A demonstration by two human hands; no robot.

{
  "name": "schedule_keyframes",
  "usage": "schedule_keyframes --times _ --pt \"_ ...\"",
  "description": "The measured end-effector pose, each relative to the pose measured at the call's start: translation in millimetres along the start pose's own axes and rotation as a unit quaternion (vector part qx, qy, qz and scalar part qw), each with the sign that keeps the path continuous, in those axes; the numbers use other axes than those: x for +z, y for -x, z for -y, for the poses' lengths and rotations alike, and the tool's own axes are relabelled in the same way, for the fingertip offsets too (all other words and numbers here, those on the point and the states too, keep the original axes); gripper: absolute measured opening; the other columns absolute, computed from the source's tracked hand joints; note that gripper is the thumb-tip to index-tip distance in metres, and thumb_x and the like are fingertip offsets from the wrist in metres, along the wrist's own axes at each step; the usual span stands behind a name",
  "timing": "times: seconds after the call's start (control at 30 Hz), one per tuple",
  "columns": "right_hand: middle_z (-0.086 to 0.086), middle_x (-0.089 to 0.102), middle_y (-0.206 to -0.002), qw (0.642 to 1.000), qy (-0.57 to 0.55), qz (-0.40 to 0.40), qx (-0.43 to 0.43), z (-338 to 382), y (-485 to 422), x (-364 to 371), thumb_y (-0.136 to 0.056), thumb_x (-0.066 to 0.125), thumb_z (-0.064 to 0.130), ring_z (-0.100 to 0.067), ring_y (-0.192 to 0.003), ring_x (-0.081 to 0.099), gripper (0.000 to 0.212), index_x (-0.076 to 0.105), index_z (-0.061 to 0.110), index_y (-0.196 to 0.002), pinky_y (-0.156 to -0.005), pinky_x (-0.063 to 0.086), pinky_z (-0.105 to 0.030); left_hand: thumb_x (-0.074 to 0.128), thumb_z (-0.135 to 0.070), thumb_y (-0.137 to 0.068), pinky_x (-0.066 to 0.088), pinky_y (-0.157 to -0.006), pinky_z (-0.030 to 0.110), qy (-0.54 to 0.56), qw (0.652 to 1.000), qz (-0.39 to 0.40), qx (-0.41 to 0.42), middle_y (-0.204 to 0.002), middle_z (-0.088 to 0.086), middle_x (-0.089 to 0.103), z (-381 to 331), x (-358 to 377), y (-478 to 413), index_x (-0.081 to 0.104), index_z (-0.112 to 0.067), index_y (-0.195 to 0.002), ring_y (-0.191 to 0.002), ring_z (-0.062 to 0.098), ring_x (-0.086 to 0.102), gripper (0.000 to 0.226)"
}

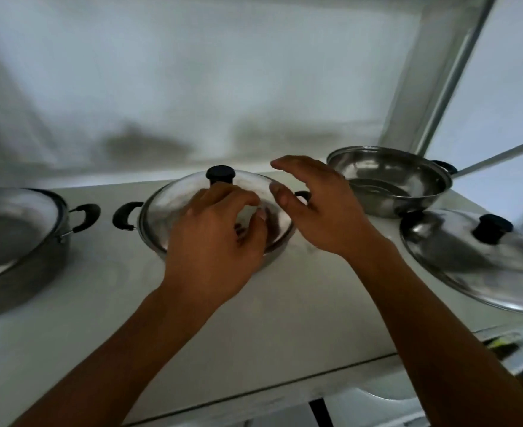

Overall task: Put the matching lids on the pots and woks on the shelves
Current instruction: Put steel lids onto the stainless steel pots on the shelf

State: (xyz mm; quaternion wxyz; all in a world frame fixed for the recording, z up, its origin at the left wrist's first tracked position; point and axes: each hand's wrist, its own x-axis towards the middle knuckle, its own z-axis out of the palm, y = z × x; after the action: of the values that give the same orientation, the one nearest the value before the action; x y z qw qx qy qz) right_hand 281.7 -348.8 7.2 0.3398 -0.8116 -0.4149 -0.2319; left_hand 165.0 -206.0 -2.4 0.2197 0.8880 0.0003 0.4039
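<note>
A steel pot [126, 216] with black side handles stands mid-shelf, covered by a domed steel lid [174, 208] with a black knob [220, 174]. My left hand [217, 241] lies over the lid's near side, fingers curled down with the tips on the metal, clear of the knob. My right hand [318, 208] hovers open at the lid's right edge, fingers spread, holding nothing. To the right an uncovered steel wok [402, 186] stands at the back. In front of it a second knobbed lid [457, 260] lies flat on the shelf. An uncovered larger pot [13, 229] sits at the left.
The white shelf top [285, 303] runs left to right with its front edge near me. A white wall rises behind it. A metal upright post [439, 75] stands at the back right, behind the wok. Lower shelf items show dimly at the bottom right.
</note>
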Motion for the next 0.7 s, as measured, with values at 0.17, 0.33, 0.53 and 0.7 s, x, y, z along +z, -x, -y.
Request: schedule_keyframes --times 0.17,0.33,0.53,0.7 --pt "0.000 0.064 -0.128 0.997 0.052 0.052 0.009 -43.5 36.8 -59.0 -0.094 0.051 0.042 -0.014 -0.119 0.057 0.042 0.060 0.020 -0.128 -0.098 0.042 -0.026 0.057 -0.029 -0.084 0.054 -0.071 0.034 0.029 0.999 0.033 0.017 -0.099 -0.004 0.066 -55.7 43.6 -6.7 0.069 -0.021 -0.099 -0.084 0.015 0.063 0.020" --pt "-0.001 0.067 -0.123 0.992 0.037 0.117 -0.020 -108.0 59.9 -115.5 -0.089 0.042 0.051 -0.018 -0.112 0.062 0.052 0.062 0.019 -0.126 -0.093 0.051 -0.044 0.057 -0.032 -0.085 0.054 -0.072 0.033 0.019 0.998 0.059 0.020 -0.106 -0.008 0.065 -115.4 115.7 -16.3 0.065 -0.029 -0.105 -0.089 0.014 0.064 0.022" --pt "0.008 0.068 -0.098 0.987 0.051 0.143 -0.045 -188.7 81.6 -175.8 -0.088 0.056 0.036 -0.008 -0.088 0.060 0.030 0.066 0.022 -0.113 -0.079 0.051 -0.030 0.057 -0.030 -0.086 0.049 -0.076 0.025 -0.004 0.998 0.067 -0.001 -0.108 -0.006 0.066 -177.7 205.0 -32.4 0.065 -0.026 -0.108 -0.095 0.015 0.063 0.024" --pt "0.006 0.068 -0.100 0.982 0.056 0.181 -0.004 -234.8 85.7 -200.3 -0.087 0.051 0.044 -0.013 -0.093 0.061 0.031 0.066 0.026 -0.108 -0.083 0.050 -0.036 0.057 -0.029 -0.084 0.052 -0.085 0.038 -0.057 0.996 0.069 -0.008 -0.112 0.003 0.066 -201.8 250.6 -58.1 0.065 -0.019 -0.110 -0.106 0.026 0.061 0.029"
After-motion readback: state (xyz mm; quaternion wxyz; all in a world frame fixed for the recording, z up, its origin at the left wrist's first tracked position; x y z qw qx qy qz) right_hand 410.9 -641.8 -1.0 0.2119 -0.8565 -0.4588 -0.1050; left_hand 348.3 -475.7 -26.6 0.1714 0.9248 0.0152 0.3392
